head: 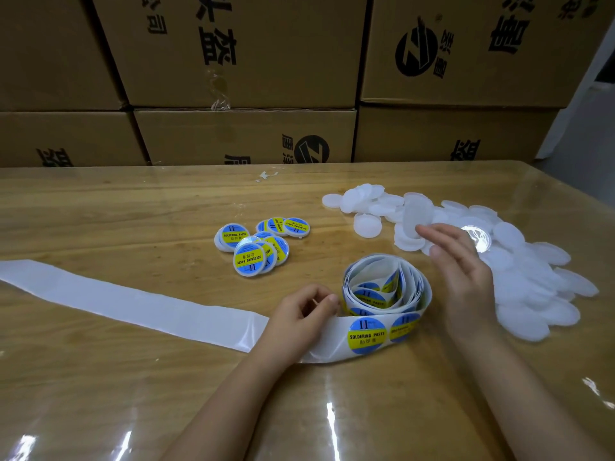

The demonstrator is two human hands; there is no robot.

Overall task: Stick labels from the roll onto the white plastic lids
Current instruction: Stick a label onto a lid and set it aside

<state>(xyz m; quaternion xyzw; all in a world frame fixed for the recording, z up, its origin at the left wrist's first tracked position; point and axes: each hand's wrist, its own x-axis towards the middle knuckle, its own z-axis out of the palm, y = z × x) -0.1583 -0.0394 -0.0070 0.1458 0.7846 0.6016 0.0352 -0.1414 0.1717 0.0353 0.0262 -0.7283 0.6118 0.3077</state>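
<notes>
Left hand (pixel 304 309) sits at 9 o'clock of the roll (pixel 387 287), fingers curled, thumb against forefinger at the far edge of the liner (pixel 133 304). As best I can tell it pinches that edge, probably to pin the strip flat so the next label (pixel 367 336), at 6 o'clock of the roll, can be peeled cleanly. Right hand (pixel 462 267) reaches out toward 2 o'clock with fingers stretched and loose, gripping nothing; its fingertips are at the near side of the heap of lids (pixel 532 284), likely choosing one. Whether they already touch a lid is blurred.

Plain lids spread from 1 to 4 o'clock of the roll, close to the right hand. Done lids (pixel 253 247) lie in a small cluster at 10 o'clock, well apart from the blanks, so the two lots do not mix. Spent liner trails off toward 9 o'clock, out of the working spot.

Bare tabletop (pixel 100 221) between the roll and the done lids gives room to press a label down. The heap runs near the tabletop's right edge, so a careless sweep could push lids off. Boxes (pixel 249 61) wall off the 12 o'clock side.
</notes>
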